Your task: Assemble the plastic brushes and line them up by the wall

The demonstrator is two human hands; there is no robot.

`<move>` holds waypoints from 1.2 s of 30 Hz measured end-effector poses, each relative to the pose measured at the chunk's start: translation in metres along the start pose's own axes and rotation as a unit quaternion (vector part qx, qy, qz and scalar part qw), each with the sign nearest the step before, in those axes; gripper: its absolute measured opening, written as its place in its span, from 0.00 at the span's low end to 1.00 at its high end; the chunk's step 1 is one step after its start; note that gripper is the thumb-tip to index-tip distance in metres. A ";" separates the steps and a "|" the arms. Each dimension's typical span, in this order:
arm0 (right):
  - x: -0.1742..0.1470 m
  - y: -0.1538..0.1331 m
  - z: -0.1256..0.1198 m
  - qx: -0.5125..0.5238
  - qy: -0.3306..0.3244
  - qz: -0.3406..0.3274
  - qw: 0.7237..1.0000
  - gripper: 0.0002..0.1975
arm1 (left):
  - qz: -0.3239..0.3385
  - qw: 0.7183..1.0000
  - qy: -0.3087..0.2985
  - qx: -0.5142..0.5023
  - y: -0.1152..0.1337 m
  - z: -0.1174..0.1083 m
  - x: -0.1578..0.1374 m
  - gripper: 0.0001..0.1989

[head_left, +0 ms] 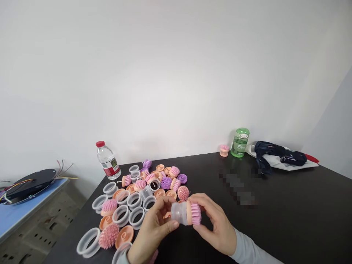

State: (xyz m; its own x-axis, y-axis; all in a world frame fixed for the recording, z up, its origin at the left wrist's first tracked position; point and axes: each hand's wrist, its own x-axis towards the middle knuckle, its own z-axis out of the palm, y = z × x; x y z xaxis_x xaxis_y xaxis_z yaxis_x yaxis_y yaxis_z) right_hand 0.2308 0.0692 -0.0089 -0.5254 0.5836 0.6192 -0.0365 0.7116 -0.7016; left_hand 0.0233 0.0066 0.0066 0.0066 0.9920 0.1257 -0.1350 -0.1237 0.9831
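My left hand (pixel 152 231) grips a translucent plastic ring (pixel 178 213) between thumb and fingers. My right hand (pixel 217 225) is closed around a pink-bristled brush head (pixel 194 213) with a peach base, its bristles facing right. Ring and base touch end to end above the front of the table; whether they are locked together I cannot tell. Left of my hands lie several loose clear rings (pixel 136 217), peach discs (pixel 124 237) and pink brush heads (pixel 109 235). Purple brush heads (pixel 165 183) and a purple disc (pixel 182 179) sit farther back in the pile.
On the black table (pixel 288 212), a water bottle (pixel 108 161) stands at the back left. An assembled pink brush (pixel 224 150), a green bottle (pixel 240 143) and a dark strapped bag (pixel 283 154) are at the back right. A blue surface (pixel 30 205) with a wired black disc adjoins at left.
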 end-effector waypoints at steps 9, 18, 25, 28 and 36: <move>0.000 0.001 -0.001 -0.028 -0.006 -0.016 0.999 0.26 | -0.004 1.000 0.020 0.010 -0.004 0.005 -0.002 0.19; 0.001 0.003 -0.002 -0.014 -0.011 -0.027 0.999 0.19 | -0.001 1.000 -0.004 0.015 -0.005 0.006 0.002 0.20; 0.002 -0.002 -0.005 -0.003 -0.030 -0.052 0.998 0.17 | -0.015 0.999 -0.024 0.016 -0.007 0.006 0.001 0.21; -0.001 0.001 -0.004 -0.011 -0.019 -0.007 1.000 0.18 | 0.005 0.999 -0.029 0.013 -0.007 0.009 -0.001 0.20; -0.001 0.016 0.001 0.101 0.000 0.110 0.989 0.33 | 0.049 0.996 0.010 0.073 -0.004 0.011 -0.004 0.19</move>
State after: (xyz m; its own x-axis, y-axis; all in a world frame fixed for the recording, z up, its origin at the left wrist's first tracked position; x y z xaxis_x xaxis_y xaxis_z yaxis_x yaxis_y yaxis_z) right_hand 0.2301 0.0796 -0.0216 -0.5401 0.7157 0.4428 -0.0896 0.4743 -0.8758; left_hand 0.0351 0.0028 0.0034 -0.0185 0.9751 0.2212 0.0122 -0.2210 0.9752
